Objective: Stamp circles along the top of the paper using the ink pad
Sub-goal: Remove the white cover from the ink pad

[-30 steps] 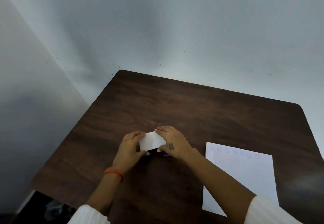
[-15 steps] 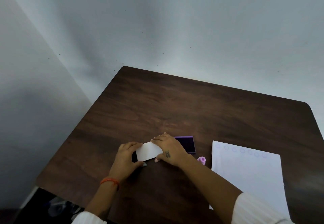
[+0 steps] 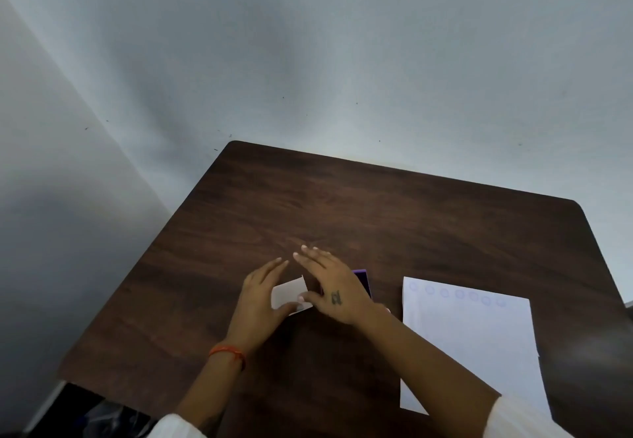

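The white paper (image 3: pixel 469 338) lies on the right of the dark wooden table (image 3: pixel 376 204), with several faint bluish circles in a row along its top edge. The purple ink pad (image 3: pixel 363 281) sits left of the paper, partly under my right hand (image 3: pixel 334 292). Its white lid (image 3: pixel 290 293) lies between my two hands. My left hand (image 3: pixel 262 300) is beside the lid, its fingers stretched forward. Both thumbs touch the lid's near edge. My right hand's fingers are also stretched out flat. The stamp is hidden behind my right wrist.
A pale wall stands close behind the table's far edge and along its left side. The table's left edge (image 3: pixel 137 266) drops to a dark floor area at the lower left. My forearm crosses the paper's near-left corner.
Both hands had their fingers curled on the white lid; now the fingers are stretched out flat. The lid looks shorter and more tilted. My right hand now covers more of the ink pad.
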